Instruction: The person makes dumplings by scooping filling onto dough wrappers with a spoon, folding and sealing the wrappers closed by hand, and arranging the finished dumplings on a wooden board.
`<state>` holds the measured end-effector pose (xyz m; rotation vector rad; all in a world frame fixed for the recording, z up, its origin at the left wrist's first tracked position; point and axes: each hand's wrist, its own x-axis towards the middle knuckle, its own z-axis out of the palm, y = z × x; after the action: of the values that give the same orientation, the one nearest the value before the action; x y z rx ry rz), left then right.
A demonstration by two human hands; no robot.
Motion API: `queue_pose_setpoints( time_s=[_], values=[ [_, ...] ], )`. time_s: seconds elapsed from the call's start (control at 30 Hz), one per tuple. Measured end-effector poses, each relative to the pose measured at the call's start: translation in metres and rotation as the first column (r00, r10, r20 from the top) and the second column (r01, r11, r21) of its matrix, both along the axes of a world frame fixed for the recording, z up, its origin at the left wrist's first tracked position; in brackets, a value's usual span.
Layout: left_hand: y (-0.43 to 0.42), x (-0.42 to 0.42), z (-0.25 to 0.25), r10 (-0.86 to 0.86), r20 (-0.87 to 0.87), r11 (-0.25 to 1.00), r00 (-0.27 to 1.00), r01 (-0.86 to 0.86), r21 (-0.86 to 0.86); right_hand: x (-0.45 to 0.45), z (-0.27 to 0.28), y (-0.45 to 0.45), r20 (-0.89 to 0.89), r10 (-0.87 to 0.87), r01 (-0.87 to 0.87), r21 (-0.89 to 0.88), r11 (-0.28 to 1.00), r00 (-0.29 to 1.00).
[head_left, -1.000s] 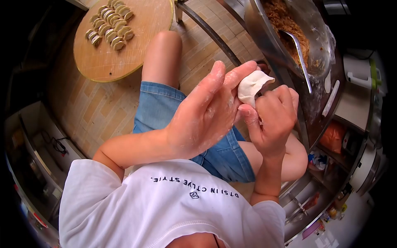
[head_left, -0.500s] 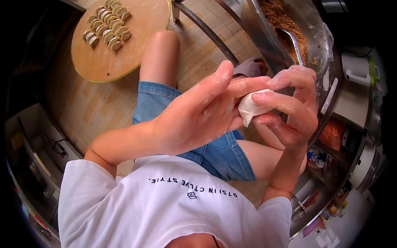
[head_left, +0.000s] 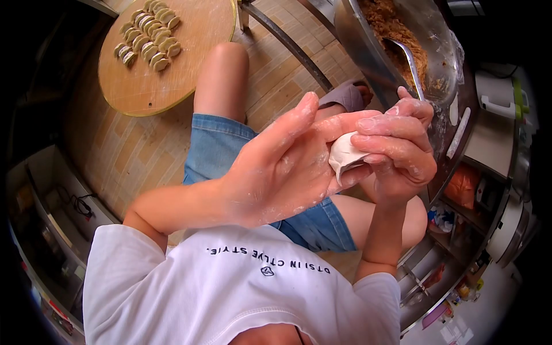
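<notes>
A white folded dumpling (head_left: 346, 154) rests against the fingers of my left hand (head_left: 282, 164), whose floury palm faces up with the thumb stretched away. My right hand (head_left: 399, 149) is closed on the dumpling's right side, its fingertips pressing the dough against the left fingers. The far side of the dumpling is hidden under the right fingers. Beyond my right hand, a metal bowl (head_left: 368, 54) holds brown filling (head_left: 397, 29) with a metal spoon (head_left: 413, 64) in it.
A round wooden board (head_left: 144, 86) at the upper left carries several rows of dumplings (head_left: 150, 33). White sticks (head_left: 459, 133) lie beside the bowl on the dark table (head_left: 445, 167). Shelves with an orange bag (head_left: 462, 185) stand at the right.
My right hand has gone from a curled fist by the dumpling to fingers laid over its right side. The dumpling has turned and moved slightly down against the left fingers.
</notes>
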<state>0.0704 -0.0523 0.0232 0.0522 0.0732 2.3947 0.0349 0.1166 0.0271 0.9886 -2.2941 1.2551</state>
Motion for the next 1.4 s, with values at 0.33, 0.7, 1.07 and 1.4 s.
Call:
queue_pose_setpoints(
  time_s=[0.33, 0.7, 1.07, 1.4],
  values=[
    [0.012, 0.004, -0.019, 0.111, 0.05, 0.943, 0.993, -0.121, 0.311, 0.012, -0.01, -0.024, 0.09, -0.306, 0.318, -0.195, 0.928, 0.948],
    [0.011, 0.008, 0.002, 0.18, 0.275, 0.956, 0.944, -0.233, 0.176, 0.024, -0.012, -0.024, -0.036, -0.498, 0.499, 0.007, 0.867, 0.866],
    [-0.076, -0.221, -0.025, 0.243, -0.628, 0.448, 0.739, -0.66, -0.603, 0.032, 0.126, 0.069, -0.267, -0.451, 0.523, 0.363, 0.771, 0.852],
    [-0.034, -0.377, -0.085, -0.759, -0.539, -0.258, 0.366, -0.929, -0.267, -0.009, 0.095, 0.112, -0.272, -0.59, 0.65, 0.3, 0.698, 0.76]
  ],
)
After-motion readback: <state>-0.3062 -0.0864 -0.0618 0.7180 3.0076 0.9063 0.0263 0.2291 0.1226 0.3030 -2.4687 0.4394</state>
